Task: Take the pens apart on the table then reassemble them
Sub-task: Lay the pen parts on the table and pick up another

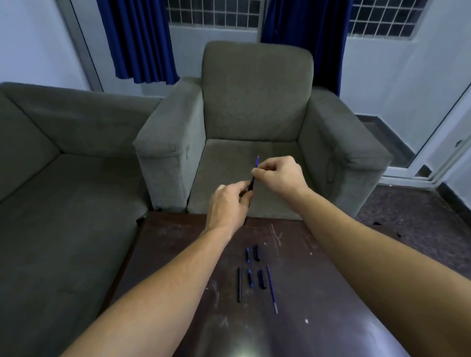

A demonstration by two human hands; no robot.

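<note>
Pen parts lie in two short rows on the dark table (318, 290), in the lower middle of the frame, and one more pen is held in the air above the table's far edge. That held pen shows as a thin blue refill (256, 163) rising out of a dark barrel (251, 188), at the frame's centre. The left hand (227, 205) has its fingers closed around the barrel's lower end; the right hand (280, 173) pinches the refill between thumb and forefinger, its other fingers curled in.

Six loose pieces can be counted on the table. The farther row has two: a small blue-tipped piece (247, 254) and a black cap (256, 252) just beside it. The nearer row has four, from left to right: a long black barrel piece (239, 284), a second blue-tipped piece (249, 278), a second black cap (261, 279) and a long blue refill on the table (272, 289). None of them touch.

The tabletop is dark brown, scratched and flecked with pale marks, with a bright glare at the bottom edge. Beyond it stands one grey armchair (255, 98), with one grey sofa (54, 170) at the left. Two blue curtains (135, 33) hang before barred windows at the top, and a white door frame sits at the right.
</note>
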